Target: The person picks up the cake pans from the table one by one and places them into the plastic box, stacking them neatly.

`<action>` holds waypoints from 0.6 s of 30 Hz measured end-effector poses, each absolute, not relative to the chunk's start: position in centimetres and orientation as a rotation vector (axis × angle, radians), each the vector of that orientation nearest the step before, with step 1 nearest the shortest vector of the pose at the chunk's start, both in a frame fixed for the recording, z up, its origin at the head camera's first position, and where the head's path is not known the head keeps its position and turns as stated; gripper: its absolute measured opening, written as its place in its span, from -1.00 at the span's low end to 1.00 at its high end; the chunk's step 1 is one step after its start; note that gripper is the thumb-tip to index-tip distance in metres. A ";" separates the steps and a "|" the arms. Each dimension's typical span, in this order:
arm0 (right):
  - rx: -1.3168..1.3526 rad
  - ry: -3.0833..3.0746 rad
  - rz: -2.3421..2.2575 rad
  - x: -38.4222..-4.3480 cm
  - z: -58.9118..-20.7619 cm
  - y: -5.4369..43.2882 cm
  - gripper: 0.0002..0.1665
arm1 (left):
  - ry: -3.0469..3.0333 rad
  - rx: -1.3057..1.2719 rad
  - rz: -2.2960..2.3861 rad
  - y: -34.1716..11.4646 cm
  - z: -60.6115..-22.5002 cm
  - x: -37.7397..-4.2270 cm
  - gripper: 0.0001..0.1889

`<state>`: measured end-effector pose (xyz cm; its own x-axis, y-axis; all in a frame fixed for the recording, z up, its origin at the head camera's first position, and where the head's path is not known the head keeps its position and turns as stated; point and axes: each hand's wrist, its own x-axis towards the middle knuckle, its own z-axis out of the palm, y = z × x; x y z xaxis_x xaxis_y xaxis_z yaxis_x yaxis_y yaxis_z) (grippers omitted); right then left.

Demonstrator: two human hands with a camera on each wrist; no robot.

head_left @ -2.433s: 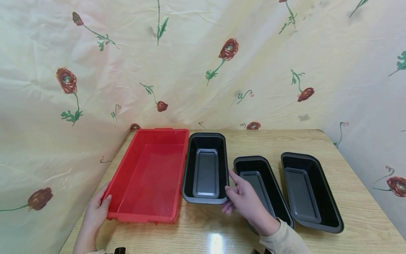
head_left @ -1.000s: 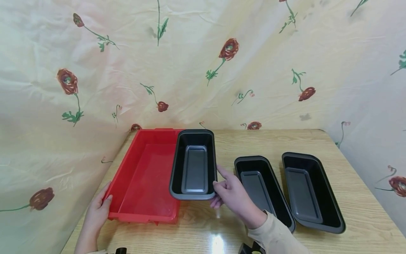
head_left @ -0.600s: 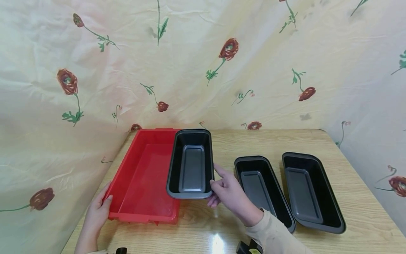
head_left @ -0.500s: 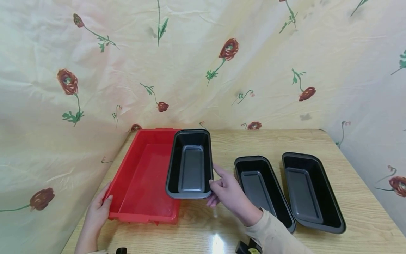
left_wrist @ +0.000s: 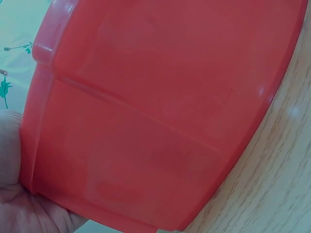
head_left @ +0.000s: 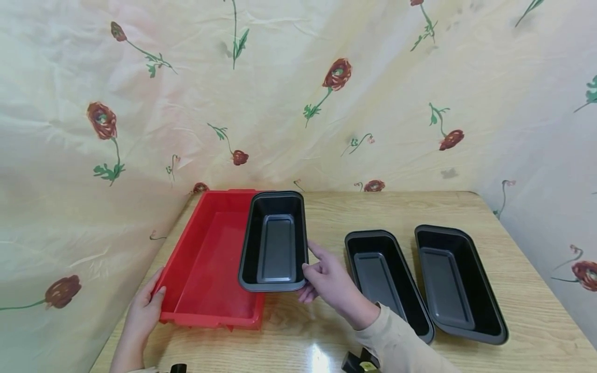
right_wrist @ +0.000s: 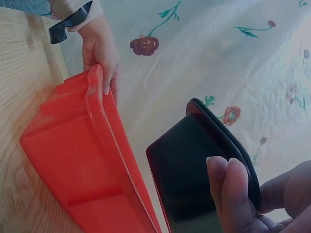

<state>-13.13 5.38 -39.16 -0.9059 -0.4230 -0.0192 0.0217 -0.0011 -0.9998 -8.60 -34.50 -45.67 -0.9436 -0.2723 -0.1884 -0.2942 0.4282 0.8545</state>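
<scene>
Over on the right-hand side of the red tray (head_left: 210, 274), the black loaf pan (head_left: 276, 251) is up off the table (head_left: 289, 336), its left part overlapping the tray in the head view. The right hand (head_left: 336, 282) has it: thumb inside the near right corner, other fingers (right_wrist: 234, 182) curled beneath the rim, a firm pinch. Whether the pan's underside touches the tray's edge, I can't tell.

And the left hand (head_left: 142, 308) grips the tray too, thumb on top at the near left corner, the rest of the fingers wrapped around the outside.

Look at that surface: pale wood, streaky grain, rounded at the far right corner, with a bright patch of light shining near the front. Two more black pans sit to the right, the middle pan (head_left: 380, 274) partly behind the sleeve (head_left: 401, 339), the outer pan (head_left: 450, 280) just beside it, both slanting.

Behind it all hangs a pale cloth (head_left: 280, 62), creased and glossy, scattered with red poppies on green stems, warm cream in the centre and cooler, bluish white out at both sides.
</scene>
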 end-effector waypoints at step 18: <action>-0.410 1.943 -1.978 -13.4 -39.3 4.3 -0.22 | 2.611 -0.519 1.602 -34.6 -45.7 -8.6 -0.39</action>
